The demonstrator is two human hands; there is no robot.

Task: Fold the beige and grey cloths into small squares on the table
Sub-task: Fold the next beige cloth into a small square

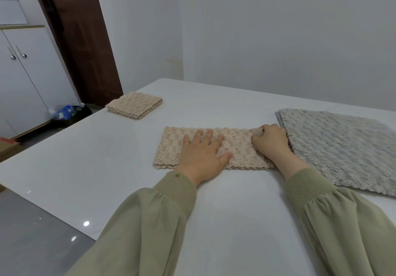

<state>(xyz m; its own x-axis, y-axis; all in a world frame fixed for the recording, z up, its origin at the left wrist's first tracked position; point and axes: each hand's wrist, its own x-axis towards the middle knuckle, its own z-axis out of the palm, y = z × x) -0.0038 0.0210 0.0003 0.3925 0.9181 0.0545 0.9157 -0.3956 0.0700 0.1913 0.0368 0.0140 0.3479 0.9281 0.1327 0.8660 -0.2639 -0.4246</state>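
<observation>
- Centre of the frame: the beige cloth lies on the white table as a long strip with doubled layers along its near edge, so it looks folded once already.
- The left hand lies flat on the strip's middle, fingers straight and spread. I read that as an anchor, pinning the layers so they don't slide and marking the line for the next crease.
- The right hand sits at the strip's right end, fingers curled in and pinching the far corner of the fabric. That grip looks set to carry the end leftward over the flat hand.
- Judgement call: one more fold, right end to left end, should turn this strip into a small square.
- Upper left of the table: a neat stack of folded beige squares waits near the edge, well apart from the work, probably so that finished pieces stay out of the way.
- Right side of the frame: the grey cloth lies spread out flat, its left edge just beside the right hand. It appears to be several layers and is not yet folded small.
- The nubbly fabric looks soft and grippy, so the layers should hold a crease without much pressing.
- The risk I see is the pinched corner dragging only the top layer, which would leave the edges uneven.
</observation>
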